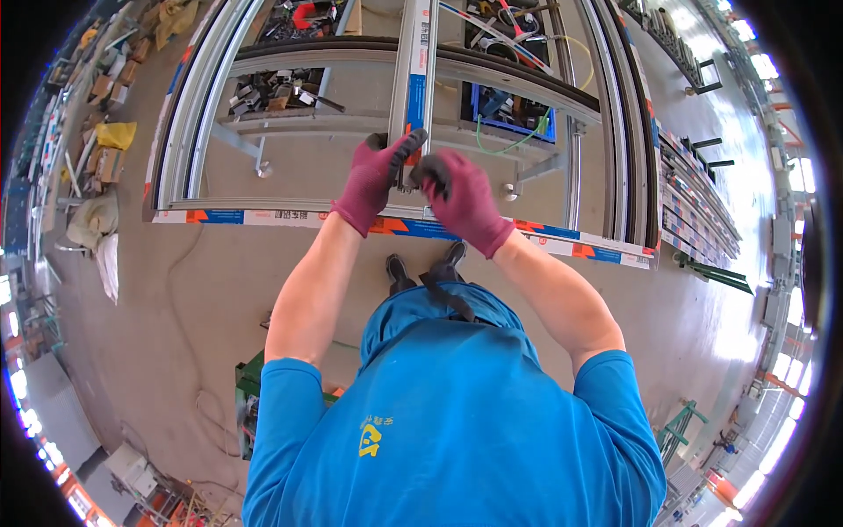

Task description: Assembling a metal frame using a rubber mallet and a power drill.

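A large metal frame (307, 215) of silvery profiles lies in front of me, partly covered with printed red, white and blue film. Its middle bar (419, 53) runs toward me and ends just short of the near rail. My left hand (373, 180), in a maroon glove with dark fingertips, is closed around the end of that bar from the left. On the other side, my right hand (464, 195), gloved alike, has its fingers curled in beside the bar's end. Whatever those right fingers may hold is hidden.
Beneath the frame, a bench carries a blue crate (551, 132) of small parts and a pile of dark metal pieces (277, 90). Film-wrapped profiles (698, 193) are stacked at the right. Cartons (107, 167) stand at the far left, and a green stand (249, 378) is behind me.
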`<state>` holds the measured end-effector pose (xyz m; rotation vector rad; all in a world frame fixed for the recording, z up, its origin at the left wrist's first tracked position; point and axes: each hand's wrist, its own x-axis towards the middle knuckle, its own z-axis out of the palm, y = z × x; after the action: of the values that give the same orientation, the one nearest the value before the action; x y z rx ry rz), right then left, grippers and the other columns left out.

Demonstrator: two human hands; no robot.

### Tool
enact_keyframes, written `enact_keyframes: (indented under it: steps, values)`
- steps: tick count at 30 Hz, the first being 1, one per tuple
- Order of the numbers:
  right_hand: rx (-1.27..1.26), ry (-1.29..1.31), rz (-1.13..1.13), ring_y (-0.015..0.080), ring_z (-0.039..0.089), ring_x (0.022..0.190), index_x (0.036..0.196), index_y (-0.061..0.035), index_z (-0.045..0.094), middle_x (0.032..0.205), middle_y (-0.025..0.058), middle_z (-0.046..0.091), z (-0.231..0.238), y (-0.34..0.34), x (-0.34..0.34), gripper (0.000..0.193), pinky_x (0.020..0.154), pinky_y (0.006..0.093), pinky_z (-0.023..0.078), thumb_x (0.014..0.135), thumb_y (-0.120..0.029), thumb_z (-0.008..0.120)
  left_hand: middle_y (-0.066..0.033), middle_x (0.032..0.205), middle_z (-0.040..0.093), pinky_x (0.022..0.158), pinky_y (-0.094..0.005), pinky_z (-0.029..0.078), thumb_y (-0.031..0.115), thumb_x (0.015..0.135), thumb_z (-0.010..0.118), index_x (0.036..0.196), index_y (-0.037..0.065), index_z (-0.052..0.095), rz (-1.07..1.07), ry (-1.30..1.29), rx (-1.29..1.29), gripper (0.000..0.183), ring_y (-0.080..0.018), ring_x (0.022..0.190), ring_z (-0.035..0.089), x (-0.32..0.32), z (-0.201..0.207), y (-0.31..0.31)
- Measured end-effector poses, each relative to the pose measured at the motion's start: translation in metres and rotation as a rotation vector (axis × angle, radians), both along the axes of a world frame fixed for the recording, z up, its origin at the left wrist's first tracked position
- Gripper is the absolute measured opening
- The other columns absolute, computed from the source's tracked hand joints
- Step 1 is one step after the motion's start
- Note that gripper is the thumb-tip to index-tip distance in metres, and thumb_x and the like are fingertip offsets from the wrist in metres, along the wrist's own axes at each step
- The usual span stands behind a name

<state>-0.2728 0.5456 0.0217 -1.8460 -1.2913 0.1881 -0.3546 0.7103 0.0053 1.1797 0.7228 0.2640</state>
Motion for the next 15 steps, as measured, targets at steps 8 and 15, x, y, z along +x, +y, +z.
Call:
enact_keyframes:
  steps: [8,15]
  values:
    - [-0.03,-0.048,0.136,0.0394,0.07,0.086,0.111,-0.0051,0.072,0.098,0.0172,0.069,0.015,-0.025,0.046,0.023,0.076,0.0412,0.058,0.088,0.0,0.071,-0.0001,0.081,0.063,0.056,-0.0288,0.044,0.046,0.084,0.09,0.099,0.001,0.073,-0.032,0.185,0.044,0.05,-0.0097,0.065,0.055,-0.005,-0.003,-0.002]
    - [-0.069,-0.25,0.129,0.0344,0.065,0.108,0.112,-0.0129,0.07,0.115,0.0101,0.065,-0.012,-0.023,-0.004,0.032,0.084,0.0465,0.057,0.083,-0.022,0.081,0.0036,0.075,0.055,0.055,-0.0271,0.04,0.044,0.088,0.087,0.101,0.005,0.071,-0.052,0.099,0.024,0.044,-0.0081,0.058,0.049,-0.004,-0.003,-0.009]
